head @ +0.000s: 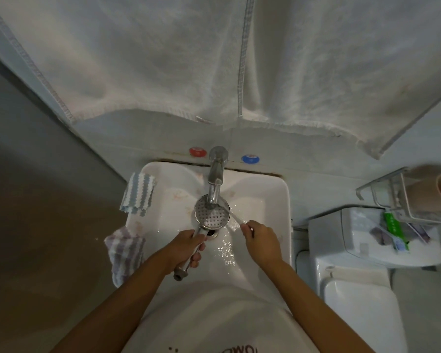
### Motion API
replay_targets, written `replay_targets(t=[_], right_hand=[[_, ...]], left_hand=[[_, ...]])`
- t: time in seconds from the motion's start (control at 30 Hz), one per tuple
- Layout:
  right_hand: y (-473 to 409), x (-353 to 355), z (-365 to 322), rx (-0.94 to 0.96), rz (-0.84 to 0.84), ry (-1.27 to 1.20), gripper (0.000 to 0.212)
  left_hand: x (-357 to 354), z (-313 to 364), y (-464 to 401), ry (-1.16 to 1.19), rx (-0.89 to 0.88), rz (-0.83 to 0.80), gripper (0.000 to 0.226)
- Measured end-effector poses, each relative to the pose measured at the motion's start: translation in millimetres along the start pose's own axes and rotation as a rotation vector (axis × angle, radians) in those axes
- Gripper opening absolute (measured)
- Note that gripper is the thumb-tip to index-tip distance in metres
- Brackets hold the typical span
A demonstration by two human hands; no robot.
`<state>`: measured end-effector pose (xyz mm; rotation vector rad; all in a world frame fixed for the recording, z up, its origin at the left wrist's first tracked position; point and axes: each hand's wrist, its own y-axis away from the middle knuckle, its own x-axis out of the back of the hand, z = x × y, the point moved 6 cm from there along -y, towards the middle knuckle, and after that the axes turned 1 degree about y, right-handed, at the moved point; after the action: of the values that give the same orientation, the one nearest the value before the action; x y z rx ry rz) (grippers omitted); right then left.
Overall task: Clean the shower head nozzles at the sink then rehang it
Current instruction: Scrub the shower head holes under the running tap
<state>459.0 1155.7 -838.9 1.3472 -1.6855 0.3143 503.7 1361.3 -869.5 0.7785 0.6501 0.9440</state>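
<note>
A chrome shower head point(210, 214) is held over the white sink point(273, 197), its round nozzle face turned up under the spout of the chrome tap point(216, 171). My left hand point(189, 247) grips its handle, whose threaded end sticks out toward me. My right hand point(261, 242) pinches a thin white toothbrush point(236, 217), whose tip touches the right rim of the nozzle face. Water glistens on the basin around the drain.
A blue-striped cloth point(138, 194) and a purple checked cloth point(125, 253) hang over the sink's left rim. White towels point(214, 59) hang above. Red and blue knobs flank the tap. A toilet point(362, 296) and a wire rack point(415, 197) with cups stand at the right.
</note>
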Motion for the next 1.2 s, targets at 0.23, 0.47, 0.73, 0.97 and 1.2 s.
replay_targets(t=[0.23, 0.47, 0.73, 0.97, 1.2], right_hand=[[-1, 2, -2, 0.017, -0.003, -0.007, 0.036], [-2, -3, -5, 0.024, -0.038, -0.019, 0.034], [-1, -1, 0, 0.013, -0.020, -0.034, 0.033], [2, -7, -6, 0.076, -0.072, 0.007, 0.036], [5, -6, -10, 0.124, -0.112, 0.021, 0.037]], left_hand=[[0, -2, 1, -0.002, -0.007, -0.024, 0.014], [3, -5, 3, 0.031, -0.002, -0.017, 0.015], [2, -6, 3, 0.060, 0.005, 0.000, 0.015], [2, -5, 3, 0.064, 0.012, 0.018, 0.014], [0, 3, 3, 0.052, -0.004, 0.020, 0.015]])
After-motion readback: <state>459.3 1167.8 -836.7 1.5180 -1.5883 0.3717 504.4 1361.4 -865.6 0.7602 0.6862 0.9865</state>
